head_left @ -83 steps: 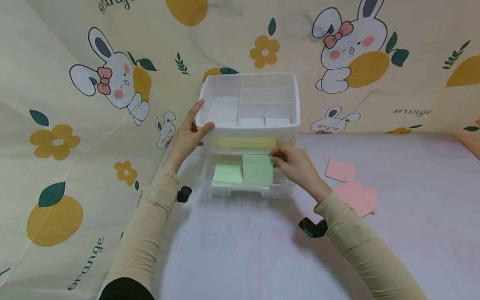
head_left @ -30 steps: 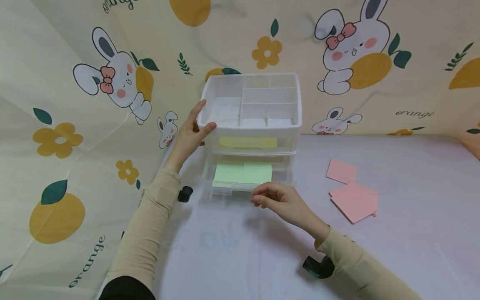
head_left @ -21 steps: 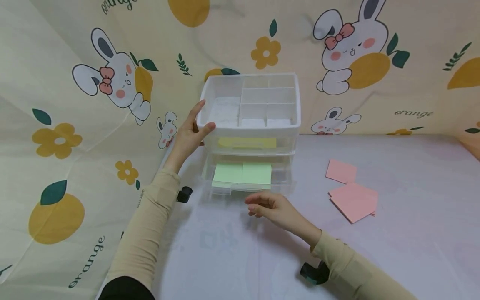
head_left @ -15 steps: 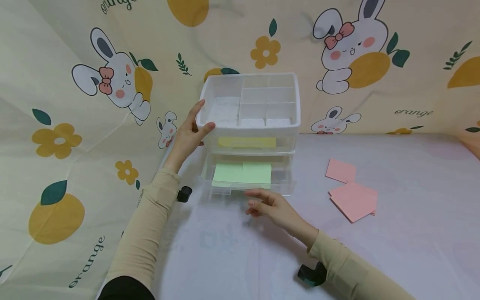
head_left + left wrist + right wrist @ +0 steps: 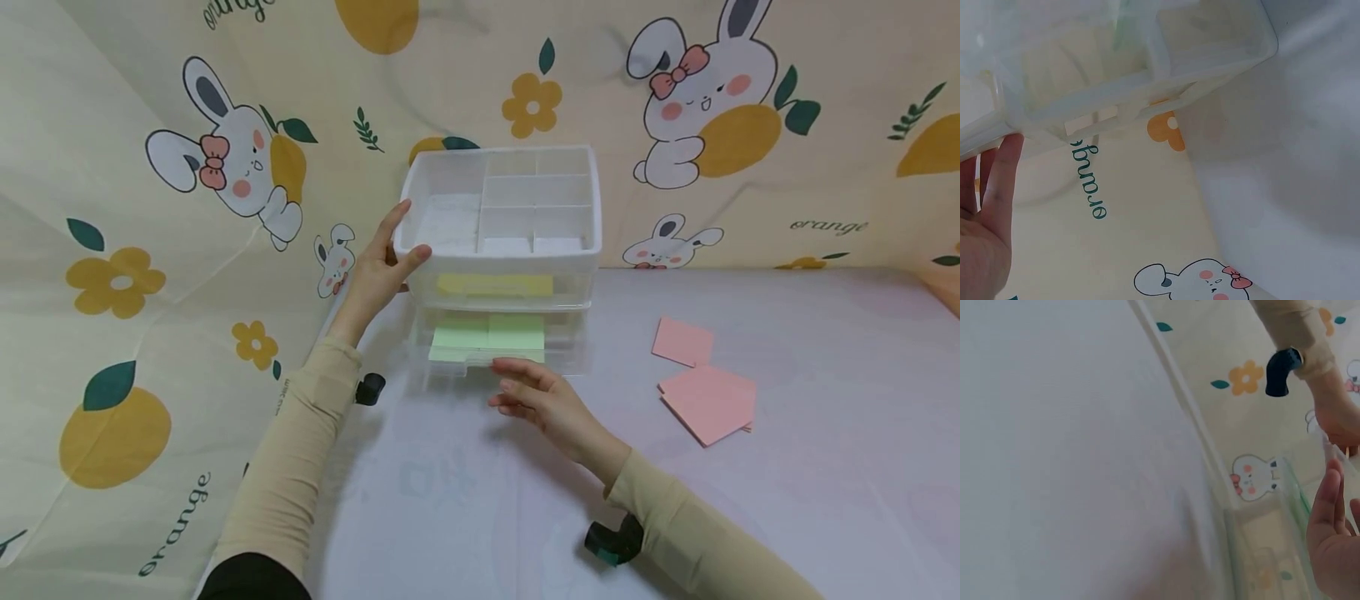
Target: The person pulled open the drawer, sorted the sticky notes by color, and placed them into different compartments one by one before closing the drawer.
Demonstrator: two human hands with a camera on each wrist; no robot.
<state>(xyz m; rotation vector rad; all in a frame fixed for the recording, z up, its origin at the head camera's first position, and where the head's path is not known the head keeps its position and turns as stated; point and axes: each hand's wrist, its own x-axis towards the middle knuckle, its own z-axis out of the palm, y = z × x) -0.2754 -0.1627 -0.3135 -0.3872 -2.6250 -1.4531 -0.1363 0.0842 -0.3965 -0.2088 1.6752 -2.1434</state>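
Note:
A white plastic drawer organizer (image 5: 497,263) stands against the back wall, with a divided tray on top. My left hand (image 5: 375,275) grips its upper left corner, thumb over the front rim and fingers along the side. The clear lower drawer (image 5: 566,360) is pulled partway out and holds green paper squares (image 5: 516,332) side by side. My right hand (image 5: 551,408) is at the front of that drawer, its relaxed fingertips touching the handle area. Yellow paper (image 5: 495,285) shows through the closed upper drawer. In the left wrist view, my left fingers (image 5: 1000,181) touch the organizer's edge.
Several pink paper squares (image 5: 708,404) lie on the white table (image 5: 825,467) to the right of the organizer. A patterned sheet (image 5: 465,92) with rabbits and oranges covers the wall behind and the left side.
My right hand first lowered a green paper square into the lower drawer and let it go. It then moved down to the drawer front, and the drawer has slid a little inward.

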